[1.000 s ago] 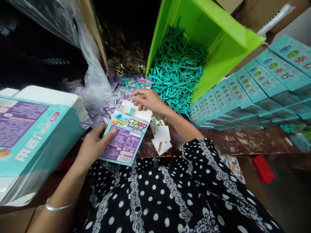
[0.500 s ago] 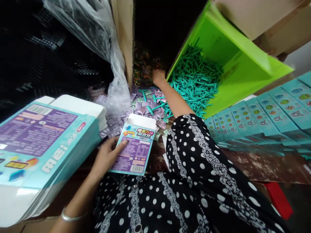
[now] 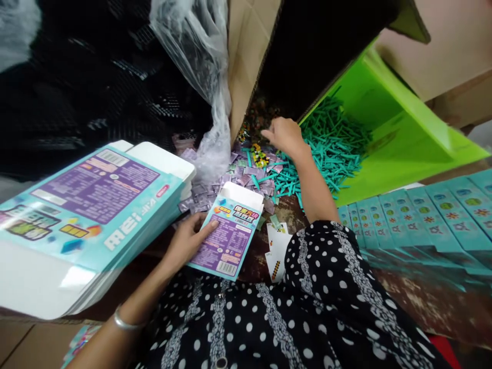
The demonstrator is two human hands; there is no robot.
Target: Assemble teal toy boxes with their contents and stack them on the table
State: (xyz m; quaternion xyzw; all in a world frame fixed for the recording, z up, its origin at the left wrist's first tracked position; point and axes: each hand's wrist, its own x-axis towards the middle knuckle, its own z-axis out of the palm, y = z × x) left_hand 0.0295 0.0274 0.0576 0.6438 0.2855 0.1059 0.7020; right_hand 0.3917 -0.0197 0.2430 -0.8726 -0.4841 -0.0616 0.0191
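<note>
My left hand (image 3: 189,240) grips a small teal and purple carton (image 3: 228,237) with its white top flap open, held over my lap. My right hand (image 3: 284,135) is stretched out far ahead, fingers curled over a small bag of multicoloured beads (image 3: 260,155) at the mouth of a cardboard box (image 3: 249,46). I cannot tell whether the fingers hold anything. Small purple sachets (image 3: 215,177) and teal plastic sticks (image 3: 330,148) lie around that hand.
A tipped green bin (image 3: 407,138) spills the teal sticks. A stack of flat cartons (image 3: 88,215) rests at the left. Filled teal boxes (image 3: 426,215) stand in a row at the right. White cards (image 3: 277,248) lie on the worn tabletop. Clear plastic sheeting (image 3: 196,51) hangs from the cardboard box.
My right hand left the carton's open top, reached deep towards the cardboard box, and now sits a little nearer over the bead bag. My left hand kept hold of the carton.
</note>
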